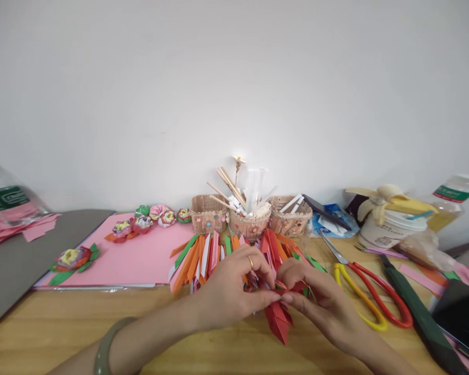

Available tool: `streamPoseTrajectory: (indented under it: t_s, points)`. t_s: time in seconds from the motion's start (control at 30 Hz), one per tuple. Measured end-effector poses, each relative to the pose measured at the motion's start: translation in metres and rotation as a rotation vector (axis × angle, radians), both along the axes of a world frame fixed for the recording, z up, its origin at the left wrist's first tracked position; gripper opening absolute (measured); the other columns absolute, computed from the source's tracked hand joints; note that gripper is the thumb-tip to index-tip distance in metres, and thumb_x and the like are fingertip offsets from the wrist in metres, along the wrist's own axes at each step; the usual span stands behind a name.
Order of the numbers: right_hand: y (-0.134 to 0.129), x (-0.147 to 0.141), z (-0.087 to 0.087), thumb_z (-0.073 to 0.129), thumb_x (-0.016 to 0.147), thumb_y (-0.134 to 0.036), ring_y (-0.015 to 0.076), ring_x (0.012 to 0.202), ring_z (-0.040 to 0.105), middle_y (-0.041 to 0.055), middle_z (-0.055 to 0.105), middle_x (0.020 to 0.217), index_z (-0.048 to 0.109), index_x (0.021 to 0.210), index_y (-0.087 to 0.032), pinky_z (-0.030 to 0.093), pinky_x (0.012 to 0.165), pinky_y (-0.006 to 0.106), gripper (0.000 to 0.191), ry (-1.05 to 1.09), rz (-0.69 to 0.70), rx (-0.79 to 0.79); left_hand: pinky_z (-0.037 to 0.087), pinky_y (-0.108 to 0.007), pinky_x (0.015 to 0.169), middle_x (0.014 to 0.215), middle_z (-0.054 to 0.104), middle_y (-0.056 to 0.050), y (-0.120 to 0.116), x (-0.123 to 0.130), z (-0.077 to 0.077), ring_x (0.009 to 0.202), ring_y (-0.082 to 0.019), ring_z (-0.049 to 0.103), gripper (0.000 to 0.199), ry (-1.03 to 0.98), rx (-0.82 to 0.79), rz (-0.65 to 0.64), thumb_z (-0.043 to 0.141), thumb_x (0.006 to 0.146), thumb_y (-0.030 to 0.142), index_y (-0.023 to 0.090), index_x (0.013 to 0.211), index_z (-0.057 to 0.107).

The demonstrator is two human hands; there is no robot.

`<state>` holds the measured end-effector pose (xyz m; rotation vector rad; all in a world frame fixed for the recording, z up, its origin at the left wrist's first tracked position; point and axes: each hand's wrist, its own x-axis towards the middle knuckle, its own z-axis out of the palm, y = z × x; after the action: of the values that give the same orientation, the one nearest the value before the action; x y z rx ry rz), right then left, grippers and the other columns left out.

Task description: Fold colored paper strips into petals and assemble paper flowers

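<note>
Both of my hands meet over the table, thumbs nearly touching, pinching a red folded-paper piece [278,322]. My left hand [238,289], with a gold ring, is closed on its left side. From the right, my right hand [322,297] grips it with thumb and fingers. Pointed red folds hang below the thumbs, and bits of green paper show between the fingers. Just behind my hands lie folded paper strips [197,260] in orange, pink, green, white and red, partly covered by the hands.
Woven baskets [209,214] with sticks stand against the wall. Pink paper sheets [140,255] bear paper flowers [73,262] at left. To the right lie scissors [369,289], a dark green long-handled tool [418,312], a black phone [461,315] and a lidded cup [389,229] with a banana peel.
</note>
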<state>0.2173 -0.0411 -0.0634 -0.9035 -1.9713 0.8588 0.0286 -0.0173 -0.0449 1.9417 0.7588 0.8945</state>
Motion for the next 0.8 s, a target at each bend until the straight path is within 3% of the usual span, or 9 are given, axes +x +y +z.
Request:
streamPoseTrajectory:
  t_s: [0.17,0.33,0.53,0.8]
  points:
    - [-0.001,-0.003,-0.002,0.052,0.085,-0.032,0.0137,0.071,0.052,0.0006,0.054,0.076,0.049,0.075,-0.021,0.043,0.064,0.024,0.015,0.046,-0.032,-0.078,0.038,-0.023,0.066,0.076,0.052,0.001,-0.001,0.001,0.004,0.07,-0.01,0.048,0.009,-0.047,-0.213,-0.018,0.064,0.069,0.019,0.016,0.07,0.055]
    - [-0.002,-0.005,0.002,0.052,0.084,-0.032,0.0142,0.071,0.052,0.0017,0.054,0.077,0.051,0.076,-0.02,0.043,0.064,0.025,0.015,0.018,-0.023,-0.102,0.038,-0.023,0.065,0.074,0.053,0.001,0.001,0.0,0.007,0.07,-0.01,0.049,0.01,-0.038,-0.262,-0.003,0.064,0.068,0.018,0.015,0.065,0.055]
    - [0.0,-0.002,0.006,0.052,0.084,-0.025,0.0137,0.073,0.055,0.0019,0.058,0.08,0.055,0.081,-0.02,0.043,0.065,0.024,0.006,-0.115,-0.013,-0.068,0.038,-0.023,0.067,0.077,0.056,0.001,0.003,-0.003,0.008,0.074,-0.011,0.05,0.004,0.058,-0.172,0.046,0.062,0.07,0.019,0.017,0.069,0.059]
    - [0.0,-0.005,0.011,0.053,0.082,-0.026,0.014,0.068,0.055,0.0015,0.061,0.075,0.057,0.075,-0.02,0.043,0.062,0.024,0.01,-0.14,-0.069,-0.033,0.04,-0.021,0.059,0.072,0.058,0.001,0.001,-0.002,0.011,0.066,-0.009,0.05,0.005,0.048,-0.29,0.033,0.059,0.071,0.02,0.015,0.071,0.058]
